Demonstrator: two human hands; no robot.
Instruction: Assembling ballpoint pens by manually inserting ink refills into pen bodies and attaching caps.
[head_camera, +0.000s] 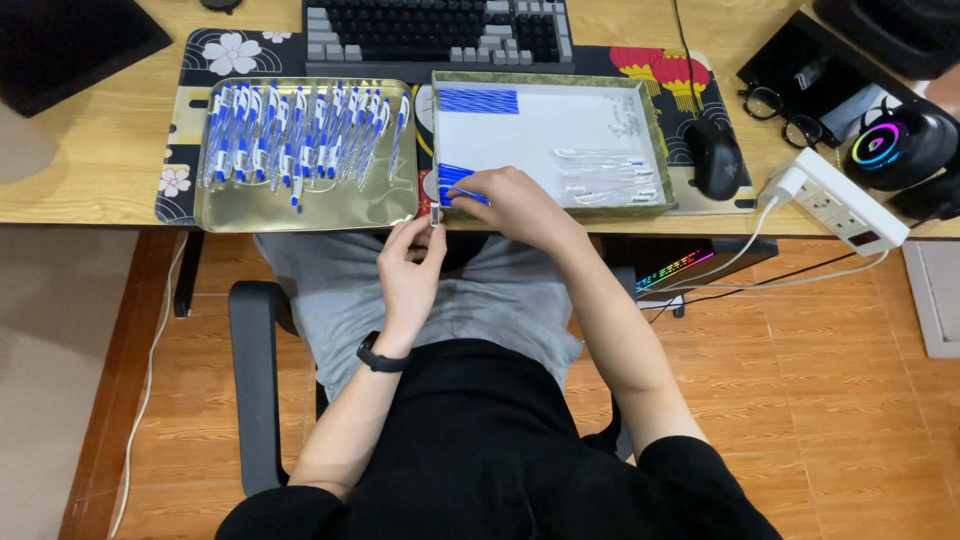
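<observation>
Blue-and-white pens (300, 140) fill a gold tray (300, 210); blue refills (478, 100) lie in a white tray (540, 140).

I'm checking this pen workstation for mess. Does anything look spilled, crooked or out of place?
Nothing stands out. Finished pens lie in a rough row on the gold tray; blue refills and clear barrels sit grouped in the white tray. The right hand picks at refills; the left hand holds a small part.
</observation>
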